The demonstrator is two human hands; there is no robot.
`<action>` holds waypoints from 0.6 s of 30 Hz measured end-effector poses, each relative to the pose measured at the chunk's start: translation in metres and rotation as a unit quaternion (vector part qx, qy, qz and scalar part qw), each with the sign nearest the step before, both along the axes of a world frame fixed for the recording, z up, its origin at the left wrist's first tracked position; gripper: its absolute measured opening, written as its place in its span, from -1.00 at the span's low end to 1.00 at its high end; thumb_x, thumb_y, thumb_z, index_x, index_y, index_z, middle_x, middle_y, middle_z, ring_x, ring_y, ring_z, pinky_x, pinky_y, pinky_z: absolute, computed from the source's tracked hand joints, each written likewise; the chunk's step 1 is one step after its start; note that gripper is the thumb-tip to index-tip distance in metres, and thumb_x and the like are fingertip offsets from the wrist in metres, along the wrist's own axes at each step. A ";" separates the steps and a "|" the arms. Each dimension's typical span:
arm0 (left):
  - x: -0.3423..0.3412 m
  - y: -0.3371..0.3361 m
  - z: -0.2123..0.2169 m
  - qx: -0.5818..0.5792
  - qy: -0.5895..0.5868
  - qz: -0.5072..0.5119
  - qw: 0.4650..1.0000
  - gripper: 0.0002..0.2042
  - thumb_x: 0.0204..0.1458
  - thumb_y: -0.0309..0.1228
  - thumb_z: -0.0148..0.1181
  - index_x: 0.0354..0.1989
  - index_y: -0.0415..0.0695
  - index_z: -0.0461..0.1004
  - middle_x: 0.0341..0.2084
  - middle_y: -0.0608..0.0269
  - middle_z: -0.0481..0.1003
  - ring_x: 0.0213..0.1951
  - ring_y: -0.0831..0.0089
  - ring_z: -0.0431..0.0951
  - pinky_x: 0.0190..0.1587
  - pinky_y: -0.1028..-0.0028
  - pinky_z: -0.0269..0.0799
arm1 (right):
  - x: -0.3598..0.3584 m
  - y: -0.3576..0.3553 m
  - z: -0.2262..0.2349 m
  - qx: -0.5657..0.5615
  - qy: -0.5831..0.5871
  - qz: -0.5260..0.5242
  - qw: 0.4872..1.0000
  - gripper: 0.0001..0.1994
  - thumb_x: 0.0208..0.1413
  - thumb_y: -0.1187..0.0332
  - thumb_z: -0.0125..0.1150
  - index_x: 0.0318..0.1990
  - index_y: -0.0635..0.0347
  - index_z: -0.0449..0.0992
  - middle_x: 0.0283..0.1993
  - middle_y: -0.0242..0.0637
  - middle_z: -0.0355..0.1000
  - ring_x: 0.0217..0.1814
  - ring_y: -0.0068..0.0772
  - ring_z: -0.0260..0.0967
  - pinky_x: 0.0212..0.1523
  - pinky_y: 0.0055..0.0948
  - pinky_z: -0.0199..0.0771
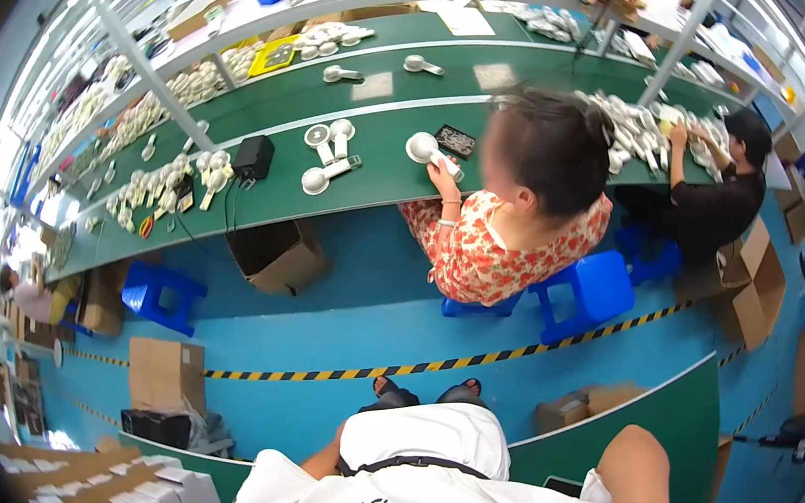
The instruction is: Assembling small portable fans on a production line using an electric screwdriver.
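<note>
A bent bare right arm [638,482] of mine rises from the white sleeve at the lower right. Its lower end runs to the picture's edge, and no fingers can be made out there. Of my left arm [323,459] only a short stretch of skin shows beside my waist; that hand is hidden. Nearest to my right arm is a dark flat phone-like object [563,486] on a green tabletop [643,422]. Beyond, a seated person in a floral top [515,235] holds a white round-headed device with a handle [425,149] over the long green bench [370,187].
Similar white devices [169,185] lie along the bench, with a black box [253,157] and a small dark tray [455,141]. Blue stools [590,293] and an open carton [276,256] stand beside it. Another person [721,195] works at right. Cartons [164,373] stand lower left.
</note>
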State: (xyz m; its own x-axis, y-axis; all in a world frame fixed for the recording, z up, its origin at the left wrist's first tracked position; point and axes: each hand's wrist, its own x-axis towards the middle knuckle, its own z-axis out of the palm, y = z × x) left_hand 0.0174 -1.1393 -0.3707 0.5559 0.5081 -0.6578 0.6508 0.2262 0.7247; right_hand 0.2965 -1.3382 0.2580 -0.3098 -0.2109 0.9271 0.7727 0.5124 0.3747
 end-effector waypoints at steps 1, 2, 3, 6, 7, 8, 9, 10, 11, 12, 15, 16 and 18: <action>-0.005 0.012 0.003 0.007 0.007 -0.011 1.000 -0.79 0.04 -0.35 0.18 -0.24 -0.22 0.58 -0.40 0.03 0.60 -0.33 0.22 0.59 -0.24 0.29 0.50 | -0.002 0.003 0.001 0.007 -0.006 0.016 1.000 -0.87 -0.12 0.51 0.35 -0.53 0.17 0.48 -0.54 -0.54 0.39 -0.56 -0.78 0.36 -0.58 -0.79 0.40; -0.005 0.026 0.006 0.011 0.010 -0.028 0.999 -0.79 0.04 -0.35 0.18 -0.24 -0.22 0.58 -0.40 0.03 0.60 -0.33 0.22 0.59 -0.24 0.29 0.50 | -0.007 0.007 0.003 0.012 -0.016 0.025 0.999 -0.87 -0.12 0.50 0.35 -0.54 0.18 0.48 -0.56 -0.54 0.39 -0.57 -0.78 0.35 -0.59 -0.79 0.39; -0.003 0.034 0.008 0.016 0.014 -0.040 0.999 -0.79 0.04 -0.35 0.18 -0.24 -0.22 0.58 -0.40 0.03 0.60 -0.33 0.22 0.59 -0.24 0.29 0.50 | -0.011 0.005 0.001 0.014 -0.014 0.011 1.000 -0.87 -0.12 0.50 0.35 -0.54 0.18 0.48 -0.56 -0.54 0.39 -0.57 -0.78 0.35 -0.59 -0.79 0.39; -0.006 0.059 0.012 0.030 0.031 -0.080 0.996 -0.79 0.04 -0.35 0.18 -0.24 -0.22 0.58 -0.40 0.03 0.60 -0.33 0.22 0.59 -0.24 0.29 0.50 | -0.026 -0.003 -0.005 0.022 0.008 -0.082 0.996 -0.86 -0.05 0.42 0.33 -0.55 0.15 0.48 -0.56 -0.55 0.39 -0.58 -0.78 0.36 -0.58 -0.82 0.35; -0.007 0.067 0.013 0.034 0.037 -0.094 0.994 -0.79 0.04 -0.35 0.18 -0.24 -0.22 0.58 -0.40 0.03 0.60 -0.33 0.22 0.59 -0.24 0.29 0.50 | -0.030 -0.010 -0.005 0.028 -0.020 -0.120 0.992 -0.86 -0.01 0.39 0.30 -0.54 0.13 0.48 -0.56 -0.57 0.38 -0.59 -0.79 0.34 -0.57 -0.83 0.32; -0.008 0.079 0.016 0.041 0.044 -0.108 0.992 -0.79 0.04 -0.35 0.18 -0.24 -0.22 0.58 -0.40 0.03 0.60 -0.33 0.22 0.59 -0.24 0.29 0.50 | -0.034 -0.013 -0.006 0.035 -0.046 -0.157 0.986 -0.85 0.03 0.36 0.28 -0.53 0.11 0.48 -0.56 -0.59 0.38 -0.60 -0.80 0.32 -0.56 -0.85 0.29; -0.010 0.090 0.016 0.047 0.051 -0.120 0.990 -0.79 0.04 -0.36 0.18 -0.24 -0.23 0.58 -0.40 0.03 0.60 -0.33 0.22 0.59 -0.24 0.29 0.50 | -0.039 -0.012 -0.008 0.036 -0.040 -0.171 0.984 -0.85 0.03 0.36 0.28 -0.53 0.11 0.48 -0.56 -0.59 0.38 -0.60 -0.80 0.32 -0.56 -0.85 0.29; -0.011 0.100 0.016 0.054 0.058 -0.130 0.988 -0.79 0.04 -0.36 0.18 -0.24 -0.23 0.58 -0.40 0.03 0.60 -0.33 0.22 0.59 -0.24 0.29 0.50 | -0.044 -0.008 -0.009 0.049 -0.010 -0.186 0.981 -0.85 0.05 0.35 0.26 -0.52 0.10 0.48 -0.55 -0.60 0.37 -0.62 -0.80 0.30 -0.56 -0.85 0.26; -0.005 0.102 0.018 0.057 0.060 -0.143 0.986 -0.79 0.04 -0.36 0.18 -0.24 -0.23 0.58 -0.40 0.03 0.60 -0.33 0.22 0.59 -0.24 0.29 0.50 | -0.046 -0.011 -0.007 0.059 0.015 -0.202 0.977 -0.85 0.07 0.34 0.25 -0.51 0.08 0.48 -0.54 -0.61 0.36 -0.64 -0.81 0.27 -0.55 -0.86 0.23; 0.002 0.104 0.020 0.062 0.063 -0.153 0.984 -0.79 0.04 -0.36 0.18 -0.23 -0.23 0.58 -0.40 0.03 0.60 -0.33 0.22 0.59 -0.24 0.29 0.50 | -0.047 -0.016 -0.004 0.059 0.016 -0.214 0.975 -0.85 0.07 0.34 0.25 -0.51 0.08 0.48 -0.54 -0.61 0.36 -0.64 -0.81 0.27 -0.55 -0.86 0.23; 0.026 0.111 0.029 0.085 0.069 -0.168 0.980 -0.79 0.04 -0.36 0.18 -0.23 -0.23 0.58 -0.40 0.04 0.60 -0.33 0.23 0.59 -0.24 0.29 0.50 | -0.035 -0.036 -0.004 0.077 -0.015 -0.227 0.971 -0.88 0.08 0.30 0.26 -0.38 0.11 0.50 -0.52 -0.60 0.36 -0.66 -0.81 0.23 -0.57 -0.83 0.21; 0.036 0.112 0.033 0.096 0.071 -0.170 0.978 -0.79 0.04 -0.36 0.18 -0.23 -0.23 0.58 -0.40 0.04 0.60 -0.33 0.23 0.59 -0.24 0.29 0.50 | -0.026 -0.048 -0.007 0.092 -0.017 -0.232 0.968 -0.84 0.08 0.25 0.27 -0.33 0.12 0.49 -0.50 -0.58 0.37 -0.65 -0.79 0.25 -0.57 -0.82 0.22; 0.060 0.126 0.044 0.121 0.079 -0.184 0.972 -0.78 0.04 -0.36 0.18 -0.23 -0.23 0.58 -0.39 0.04 0.60 -0.33 0.23 0.59 -0.24 0.29 0.50 | -0.006 -0.075 -0.022 0.126 -0.019 -0.253 0.959 -0.75 0.09 0.17 0.27 -0.22 0.13 0.47 -0.47 -0.53 0.39 -0.63 -0.75 0.28 -0.57 -0.79 0.25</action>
